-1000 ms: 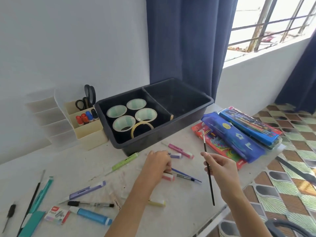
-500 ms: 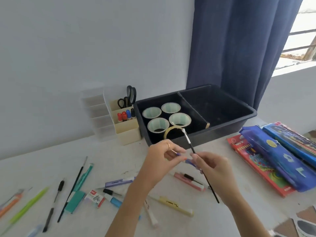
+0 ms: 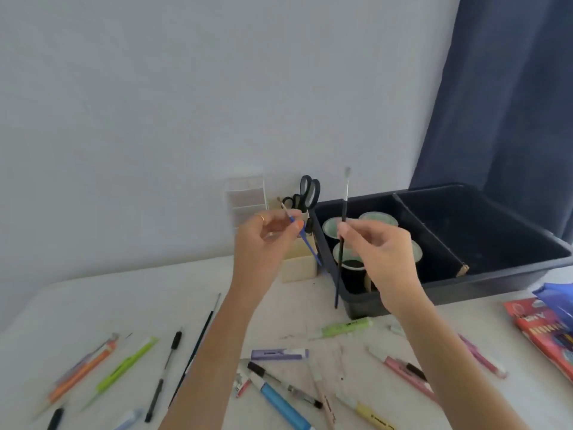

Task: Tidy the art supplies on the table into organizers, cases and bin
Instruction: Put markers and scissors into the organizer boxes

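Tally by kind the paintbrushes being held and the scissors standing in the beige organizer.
Paintbrushes held: 2 (thin blue-handled paintbrush in left hand; black-handled paintbrush in right hand)
Scissors in beige plastic organizer: 2 (large black scissors; small black scissors)
Total: 4

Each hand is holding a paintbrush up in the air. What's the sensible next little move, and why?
Probably lower the blue brush, pinched by the left hand, into the beige organizer right behind that hand, since scissors already stand upright there. The black brush, held by the right hand, could follow.
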The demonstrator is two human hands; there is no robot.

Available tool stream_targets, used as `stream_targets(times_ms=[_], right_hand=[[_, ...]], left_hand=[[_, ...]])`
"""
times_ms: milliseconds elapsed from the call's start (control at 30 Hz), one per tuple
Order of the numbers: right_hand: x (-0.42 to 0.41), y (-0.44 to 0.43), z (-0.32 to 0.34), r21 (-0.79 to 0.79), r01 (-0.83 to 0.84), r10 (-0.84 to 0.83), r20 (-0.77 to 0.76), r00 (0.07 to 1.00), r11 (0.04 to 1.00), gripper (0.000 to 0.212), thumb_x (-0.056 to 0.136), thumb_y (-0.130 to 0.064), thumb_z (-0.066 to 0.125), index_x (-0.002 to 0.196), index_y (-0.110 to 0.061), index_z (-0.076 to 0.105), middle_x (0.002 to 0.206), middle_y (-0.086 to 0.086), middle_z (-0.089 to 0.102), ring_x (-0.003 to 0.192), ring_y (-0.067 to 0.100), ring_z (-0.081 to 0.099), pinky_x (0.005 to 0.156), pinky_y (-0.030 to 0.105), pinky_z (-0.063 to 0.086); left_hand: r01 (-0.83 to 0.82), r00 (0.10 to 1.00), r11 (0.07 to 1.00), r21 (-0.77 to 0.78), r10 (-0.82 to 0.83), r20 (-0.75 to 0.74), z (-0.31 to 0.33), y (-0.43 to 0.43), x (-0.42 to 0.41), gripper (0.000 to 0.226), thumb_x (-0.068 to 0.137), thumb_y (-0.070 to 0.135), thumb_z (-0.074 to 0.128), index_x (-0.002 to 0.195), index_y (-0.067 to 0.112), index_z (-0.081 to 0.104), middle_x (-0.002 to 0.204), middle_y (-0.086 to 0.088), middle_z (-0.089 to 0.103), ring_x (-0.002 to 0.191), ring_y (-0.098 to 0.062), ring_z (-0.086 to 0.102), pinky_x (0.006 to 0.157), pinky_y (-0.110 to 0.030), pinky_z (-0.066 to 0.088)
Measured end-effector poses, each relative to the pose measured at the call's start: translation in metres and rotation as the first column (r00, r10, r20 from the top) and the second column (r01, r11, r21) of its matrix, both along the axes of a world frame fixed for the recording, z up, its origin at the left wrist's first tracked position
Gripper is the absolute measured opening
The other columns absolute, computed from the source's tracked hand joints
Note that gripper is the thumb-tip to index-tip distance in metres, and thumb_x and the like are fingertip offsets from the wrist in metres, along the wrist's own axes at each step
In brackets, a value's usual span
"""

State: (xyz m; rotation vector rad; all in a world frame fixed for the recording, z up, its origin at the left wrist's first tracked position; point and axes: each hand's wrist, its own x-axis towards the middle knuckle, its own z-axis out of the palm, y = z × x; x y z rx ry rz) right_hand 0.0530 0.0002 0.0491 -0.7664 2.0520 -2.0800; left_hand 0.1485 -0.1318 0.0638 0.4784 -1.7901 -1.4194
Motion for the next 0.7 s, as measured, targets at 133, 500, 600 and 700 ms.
stream_targets(times_ms=[133,500,600,700], right_hand=[[-0.031,-0.050,0.028,-0.070,0.089,-0.094,-0.069,0.993,0.994,0.009,0.084,-0.020,0.069,0.093,-0.021,0.071,0.079,-0.004,0.073,0.073,0.009,0.069,0.076,0.028,0.057],[-0.092,-0.152,0.008,0.042,0.210,-0.195,-0.237,0.952,0.977,0.004,0.084,-0.014,0.067,0.088,-0.014,0.067,0.077,-0.001,0.069,0.070,0.008,0.065,0.073,0.018,0.053],[-0.100,-0.160,-0.003,0.112,0.199,-0.171,-0.215,0.961,0.974,0.006,0.084,-0.013,0.068,0.084,-0.016,0.063,0.074,0.000,0.068,0.067,0.005,0.062,0.063,0.006,0.048],[-0.101,-0.163,-0.005,0.194,0.199,-0.144,-0.264,0.954,0.960,0.005,0.083,-0.010,0.066,0.084,-0.014,0.064,0.072,0.000,0.066,0.067,0.008,0.062,0.062,0.010,0.048]], left_hand=[[-0.133,0.991,0.986,-0.100,0.130,-0.033,0.024,-0.042,-0.021,0.015,0.082,0.008,0.069,0.096,0.013,0.072,0.091,0.003,0.071,0.079,-0.002,0.066,0.072,-0.012,0.050],[-0.221,0.950,0.877,-0.426,0.293,0.109,0.001,-0.101,-0.112,0.019,0.083,0.005,0.068,0.102,0.003,0.069,0.090,-0.006,0.069,0.076,-0.008,0.059,0.067,-0.004,0.042],[-0.144,0.957,0.881,-0.450,0.240,0.164,-0.014,-0.102,-0.124,0.015,0.085,0.003,0.064,0.098,0.005,0.071,0.086,-0.001,0.067,0.078,-0.011,0.062,0.068,-0.009,0.044],[-0.089,0.945,0.857,-0.507,0.233,0.228,-0.028,-0.100,-0.134,0.017,0.086,0.003,0.059,0.094,0.008,0.073,0.085,-0.004,0.069,0.077,-0.013,0.060,0.072,-0.022,0.048]])
